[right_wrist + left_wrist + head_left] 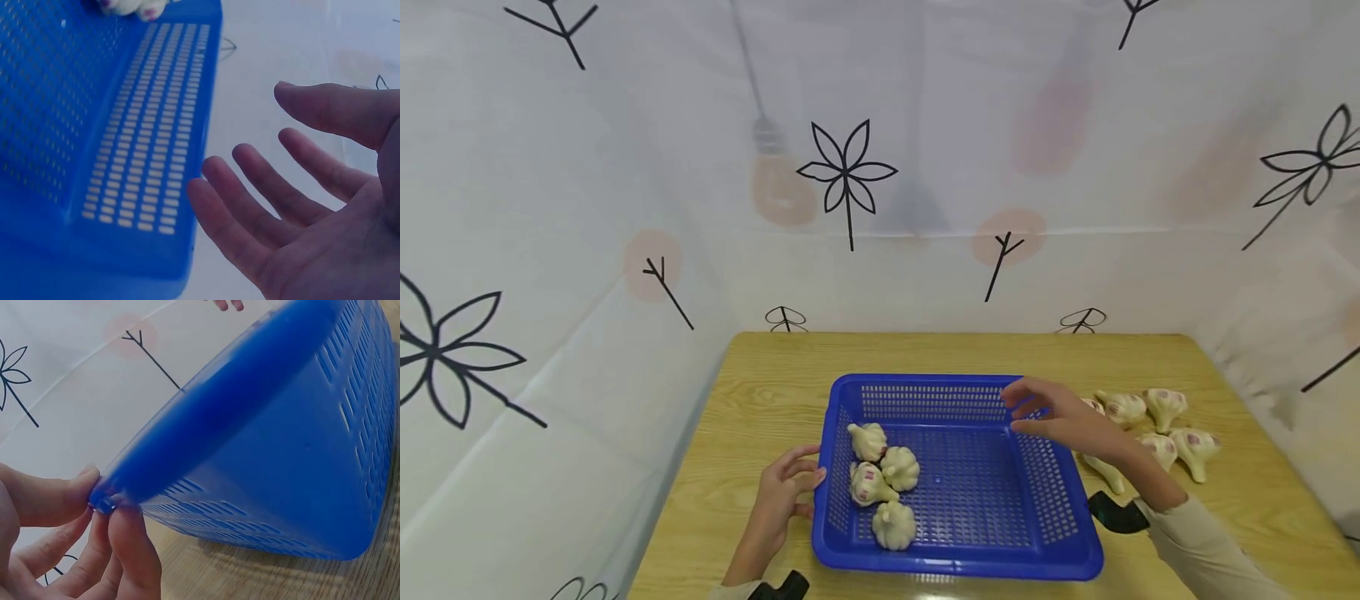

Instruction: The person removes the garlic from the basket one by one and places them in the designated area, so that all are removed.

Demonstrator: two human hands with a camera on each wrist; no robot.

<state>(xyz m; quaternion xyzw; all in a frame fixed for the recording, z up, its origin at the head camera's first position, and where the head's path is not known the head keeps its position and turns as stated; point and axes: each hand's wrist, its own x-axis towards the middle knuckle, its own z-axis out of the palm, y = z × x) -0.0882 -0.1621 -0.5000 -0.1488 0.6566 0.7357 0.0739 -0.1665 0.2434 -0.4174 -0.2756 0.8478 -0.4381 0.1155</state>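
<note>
A blue plastic basket [955, 567] with slotted walls stands on the wooden table. Inside it, along the left side, lie several garlic bulbs [901, 468]. My left hand [777, 500] pinches the basket's left rim, thumb over the edge and fingers beneath, as the left wrist view shows [69, 531]. Over the basket's far right corner hovers my right hand [1067, 421], its fingers loosely spread and nothing in them; the right wrist view shows the bare palm [312, 250]. To the right of the basket, more garlic bulbs [1195, 448] lie on the table, partly hidden behind the right hand and wrist.
The wooden table [730, 400] reaches back to a white cloth [925, 283] printed with flowers and twigs, which also hangs at both sides. Dark bands [1117, 512] circle the wrists near the pale sleeves [1206, 546].
</note>
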